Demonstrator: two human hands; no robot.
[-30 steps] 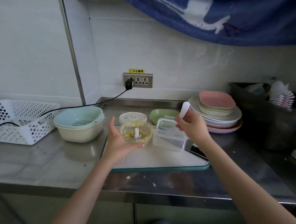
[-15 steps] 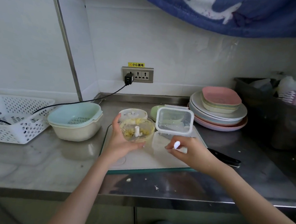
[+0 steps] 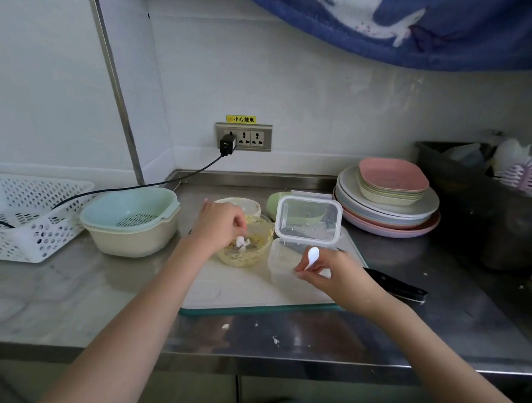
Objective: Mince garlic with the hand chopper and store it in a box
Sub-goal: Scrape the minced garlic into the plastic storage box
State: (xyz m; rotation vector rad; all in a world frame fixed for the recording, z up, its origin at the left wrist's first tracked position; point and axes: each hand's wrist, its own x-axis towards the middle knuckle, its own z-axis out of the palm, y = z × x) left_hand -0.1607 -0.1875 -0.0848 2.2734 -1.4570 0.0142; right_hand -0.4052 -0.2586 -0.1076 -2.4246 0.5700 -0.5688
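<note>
**Blade out on the left, box waiting on the right**

My left hand (image 3: 221,222) reaches down into the chopper bowl (image 3: 249,247), fingers curled round the white blade post (image 3: 240,241) that stands upright in the middle. Minced garlic (image 3: 256,232) clings to the bowl's walls and floor all around that post. Just to the right, nearly touching the bowl, the clear box (image 3: 281,260) sits on the cutting board (image 3: 253,289) with its hinged lid (image 3: 309,218) tipped up behind it. My right hand (image 3: 332,272) hovers at the box's near right corner, pinching a white spoon (image 3: 312,256) with its bowl end pointing up. I judge the garlic must travel rightward, a short hop from bowl to box, and my right hand is nearer the box
</note>
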